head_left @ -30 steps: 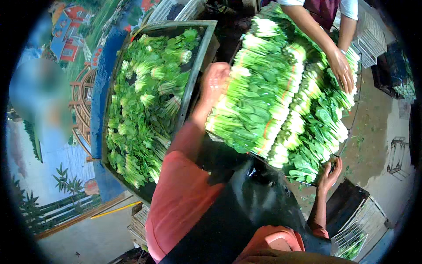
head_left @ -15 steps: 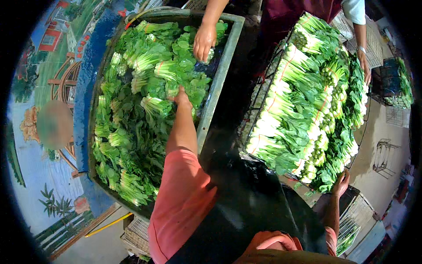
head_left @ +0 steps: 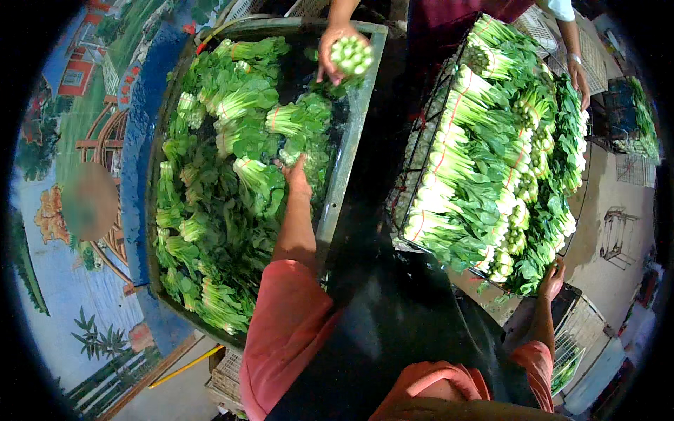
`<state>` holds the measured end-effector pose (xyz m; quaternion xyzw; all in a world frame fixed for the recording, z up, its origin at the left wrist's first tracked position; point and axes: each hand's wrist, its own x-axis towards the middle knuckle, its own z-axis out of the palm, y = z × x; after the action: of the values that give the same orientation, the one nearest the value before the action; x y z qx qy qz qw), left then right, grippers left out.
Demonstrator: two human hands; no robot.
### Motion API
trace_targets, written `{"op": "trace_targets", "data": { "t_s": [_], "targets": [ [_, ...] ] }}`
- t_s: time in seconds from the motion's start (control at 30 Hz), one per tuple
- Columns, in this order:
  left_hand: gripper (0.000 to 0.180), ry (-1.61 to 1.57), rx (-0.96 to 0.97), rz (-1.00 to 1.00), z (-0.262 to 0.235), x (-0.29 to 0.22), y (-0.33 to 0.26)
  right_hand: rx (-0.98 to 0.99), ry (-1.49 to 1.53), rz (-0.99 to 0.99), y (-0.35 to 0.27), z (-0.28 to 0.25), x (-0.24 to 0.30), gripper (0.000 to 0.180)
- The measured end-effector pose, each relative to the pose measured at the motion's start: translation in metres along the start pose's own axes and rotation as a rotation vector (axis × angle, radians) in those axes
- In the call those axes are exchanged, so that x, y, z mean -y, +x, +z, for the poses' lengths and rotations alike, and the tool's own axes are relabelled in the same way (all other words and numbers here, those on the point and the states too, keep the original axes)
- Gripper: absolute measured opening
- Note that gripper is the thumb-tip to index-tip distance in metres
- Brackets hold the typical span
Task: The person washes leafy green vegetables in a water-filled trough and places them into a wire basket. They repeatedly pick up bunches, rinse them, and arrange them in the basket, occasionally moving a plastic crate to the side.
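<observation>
Two rows of tied leafy green bunches lie before me. My left hand [head_left: 298, 179] reaches into the water of a large trough [head_left: 349, 151], its thumb and fingers around the pale stem end of a green bunch [head_left: 289, 156]. Other bunches [head_left: 242, 102] float around it. At the near right corner of a tall wire crate [head_left: 430, 116], my right hand [head_left: 552, 279] grips the edge, with fingers partly hidden. Red-banded bunches [head_left: 449, 154] fill that crate in rows. Across from me, a co-worker's hand [head_left: 335, 49] holds up a bunch [head_left: 351, 56] stem end first.
The co-worker's other hand [head_left: 578, 81] rests at the crate's far right side. A blue ledge [head_left: 135, 189] and a painted wall [head_left: 98, 270] border the trough on the left. Right of the crate stand a metal frame [head_left: 618, 238] and another loaded crate [head_left: 625, 105].
The co-worker's hand has lifted a bunch out of the trough's far right corner. My left hand has shifted slightly right and nearer me. My right hand stays on the crate.
</observation>
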<state>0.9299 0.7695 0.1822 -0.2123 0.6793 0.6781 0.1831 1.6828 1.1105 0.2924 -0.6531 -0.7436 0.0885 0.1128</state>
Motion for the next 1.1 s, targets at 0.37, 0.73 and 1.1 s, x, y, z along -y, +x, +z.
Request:
{"op": "trace_targets", "data": {
  "t_s": [0.37,0.73,1.1],
  "targets": [
    [0.104,-0.129,0.444,0.733,-0.008,-0.162,-0.125,0.001,0.124,-0.027,-0.005,-0.005,-0.007,0.035],
    [0.083,-0.469,1.336,0.276,0.124,-0.204,-0.277,-0.047,0.192,0.042,-0.011,-0.012,0.009,0.04],
    [0.069,-0.403,1.345,-0.101,0.285,-0.073,-0.42,0.184,1.221,-0.364,0.007,-0.114,0.143,0.037]
  ]
}}
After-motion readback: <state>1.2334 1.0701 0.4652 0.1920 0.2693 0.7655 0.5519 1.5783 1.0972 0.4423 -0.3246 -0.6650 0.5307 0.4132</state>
